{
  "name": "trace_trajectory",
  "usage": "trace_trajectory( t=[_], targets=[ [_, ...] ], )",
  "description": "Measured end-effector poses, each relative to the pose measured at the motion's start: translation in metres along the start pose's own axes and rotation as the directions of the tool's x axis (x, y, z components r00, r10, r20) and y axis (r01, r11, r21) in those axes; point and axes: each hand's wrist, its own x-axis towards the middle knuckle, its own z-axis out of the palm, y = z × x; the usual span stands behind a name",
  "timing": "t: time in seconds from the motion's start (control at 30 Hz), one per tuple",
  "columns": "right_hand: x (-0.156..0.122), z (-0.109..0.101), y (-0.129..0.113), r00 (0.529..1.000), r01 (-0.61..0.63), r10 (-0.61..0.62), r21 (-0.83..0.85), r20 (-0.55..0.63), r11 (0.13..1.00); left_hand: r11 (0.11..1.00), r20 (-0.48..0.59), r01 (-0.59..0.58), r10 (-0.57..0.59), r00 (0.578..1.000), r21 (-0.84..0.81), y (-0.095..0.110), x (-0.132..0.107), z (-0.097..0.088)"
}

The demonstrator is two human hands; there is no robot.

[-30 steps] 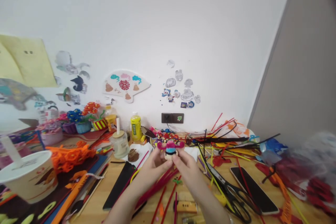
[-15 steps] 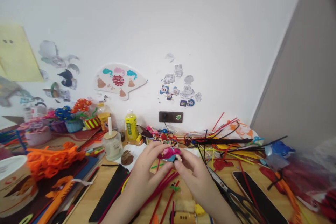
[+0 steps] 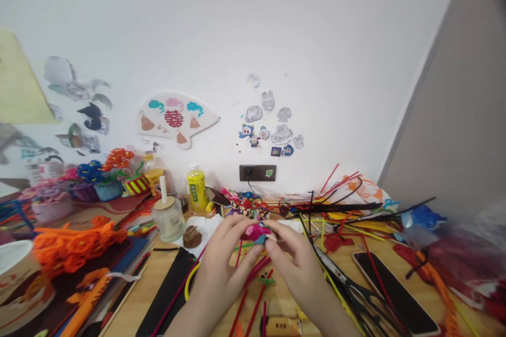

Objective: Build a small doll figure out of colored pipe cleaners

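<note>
Between the fingertips of both hands is a small pink and blue figure (image 3: pixel 258 232), made of what looks like fuzzy craft stems. My left hand (image 3: pixel 227 253) pinches it from the left, thumb below and fingers over the top. From the right my right hand (image 3: pixel 290 253) grips its other side the same way. Fingers cover part of the figure. Under the hands, several red pipe cleaners (image 3: pixel 259 303) lie on the wooden table, with a small green piece (image 3: pixel 266 278) among them.
Scissors (image 3: pixel 351 292) and a phone (image 3: pixel 395 292) lie to the right. On the left are a black strip (image 3: pixel 168 289), orange pipe-cleaner flowers (image 3: pixel 79 245) and a paper cup (image 3: pixel 19 289). A glass jar (image 3: pixel 168 221) and a yellow bottle (image 3: pixel 196 188) stand behind, near the wall.
The view has shifted slightly. Both hands still hold the pink and blue figure, which is turned a little between the fingers.
</note>
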Motion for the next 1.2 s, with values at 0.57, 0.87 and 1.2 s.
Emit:
trace_trajectory(
  t=[0.57,0.87,1.2],
  targets=[
    [-0.001,-0.004,-0.01,0.999,0.012,-0.011,-0.023,0.051,1.0,0.996,0.116,0.025,-0.034,0.993,0.086,0.004,-0.003,-0.002],
    [-0.002,0.001,-0.011,0.999,-0.045,0.045,0.036,-0.012,0.998,0.993,0.079,0.023,-0.032,0.996,0.115,0.002,-0.005,-0.002],
    [-0.002,0.0,-0.012,0.999,-0.012,0.014,0.045,-0.052,0.999,0.996,0.049,0.004,-0.008,0.999,0.089,0.005,-0.004,-0.003]
  ],
)
